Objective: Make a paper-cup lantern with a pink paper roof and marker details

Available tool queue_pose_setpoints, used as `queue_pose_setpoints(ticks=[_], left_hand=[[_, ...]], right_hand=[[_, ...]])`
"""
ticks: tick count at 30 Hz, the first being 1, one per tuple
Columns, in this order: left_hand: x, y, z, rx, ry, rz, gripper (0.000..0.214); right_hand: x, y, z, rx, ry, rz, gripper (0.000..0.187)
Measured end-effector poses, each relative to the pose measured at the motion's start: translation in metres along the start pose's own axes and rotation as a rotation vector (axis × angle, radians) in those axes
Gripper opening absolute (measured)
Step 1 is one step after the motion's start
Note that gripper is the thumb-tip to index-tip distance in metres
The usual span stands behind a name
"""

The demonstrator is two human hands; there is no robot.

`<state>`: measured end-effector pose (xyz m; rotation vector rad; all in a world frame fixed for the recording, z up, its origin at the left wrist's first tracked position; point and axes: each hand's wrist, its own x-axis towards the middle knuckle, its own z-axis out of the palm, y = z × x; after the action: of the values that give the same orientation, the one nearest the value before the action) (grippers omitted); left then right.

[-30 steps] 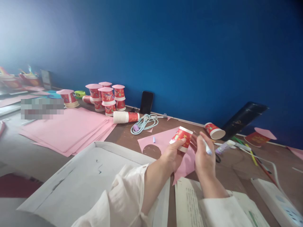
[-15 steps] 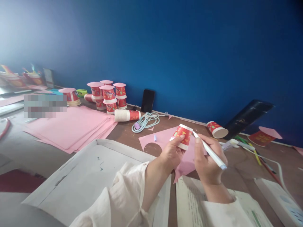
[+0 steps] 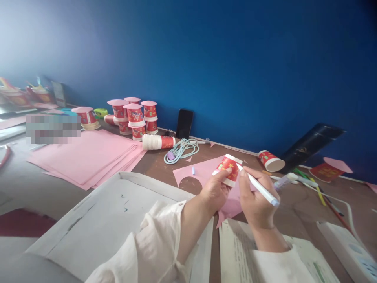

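Observation:
A red paper cup (image 3: pixel 228 169) with gold stars and white bands is tilted in my left hand (image 3: pixel 216 190), whose thumb lies across its side. My right hand (image 3: pixel 257 196) is closed around a white marker pen (image 3: pixel 260 186), its tip at the cup's right side. Whether the tip touches the cup is hard to tell. Beneath both hands lies a cut sheet of pink paper (image 3: pixel 188 173) with a curved notch. A small lilac pen cap (image 3: pixel 193 171) rests on that sheet.
Stacked red cups with pink paper tops (image 3: pixel 135 116) stand near the blue wall. Pink sheets (image 3: pixel 85 157) and a white box lid (image 3: pixel 97 220) lie left. A coiled cable (image 3: pixel 182 151), a phone (image 3: pixel 184 124), a fallen cup (image 3: pixel 270 161) and a power strip (image 3: pixel 347 251) are around.
The marker tip has shifted slightly left and down onto the cup's side area. The cup has tilted a little more to the right in my left hand.

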<state>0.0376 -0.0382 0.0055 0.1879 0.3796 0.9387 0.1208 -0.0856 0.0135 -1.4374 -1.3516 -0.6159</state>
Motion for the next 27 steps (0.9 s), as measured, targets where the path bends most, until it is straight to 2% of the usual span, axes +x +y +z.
queue_pose_setpoints(ticks=[17,27], left_hand=[[-0.0013,-0.0009,-0.0015,0.035,-0.025,-0.003,0.028],[-0.0004,-0.0007,-0.002,0.052,-0.044,0.019,0.027]], right_hand=[[0.001,0.0033,0.0015,-0.014,0.03,-0.053,0.015],[0.002,0.0013,0.0005,-0.04,0.017,-0.014,0.016]])
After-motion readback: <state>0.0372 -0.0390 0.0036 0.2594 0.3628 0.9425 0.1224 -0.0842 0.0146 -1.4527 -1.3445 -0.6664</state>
